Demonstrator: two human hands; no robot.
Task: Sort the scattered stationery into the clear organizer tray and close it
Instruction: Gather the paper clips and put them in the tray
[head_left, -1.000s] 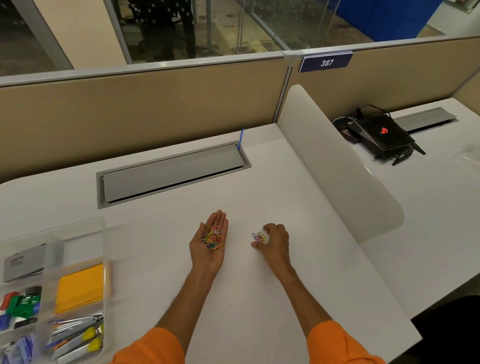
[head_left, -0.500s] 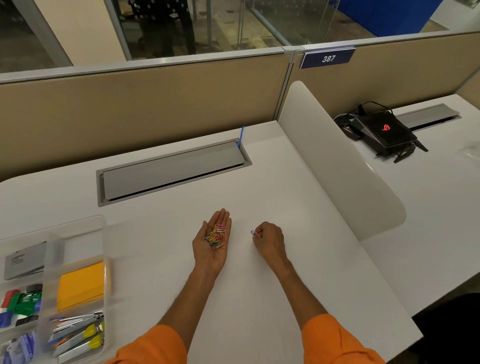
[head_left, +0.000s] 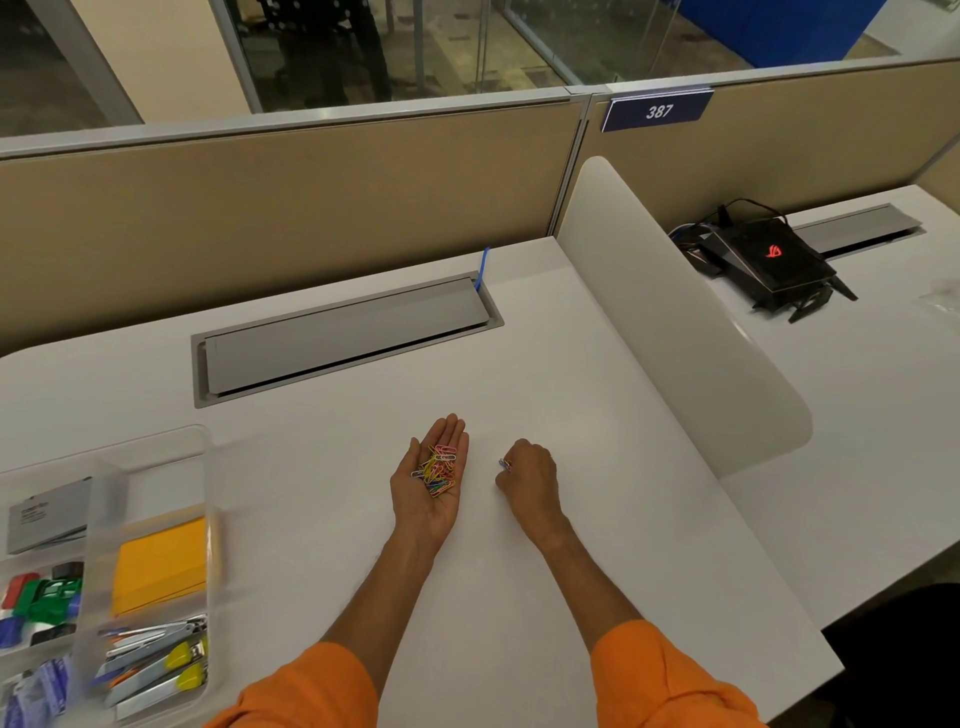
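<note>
Fingers of the right hand (head_left: 530, 480) are curled, pinching a small paper clip (head_left: 504, 464) at their tips just above the desk (head_left: 545, 597); whether it is one clip or two is too small to tell. At nine o'clock from that pinch, near but not touching, the left hand (head_left: 415, 506) lies palm up, straight fingers pointing to twelve o'clock, cradling a loose heap of coloured clips (head_left: 439, 470). The next transfer looks like a short sideways drop into that palm. The clear organizer tray (head_left: 205, 467), partly filled, sits well apart at eight o'clock from the left hand, so that hand is nearer for tipping the heap in.
</note>
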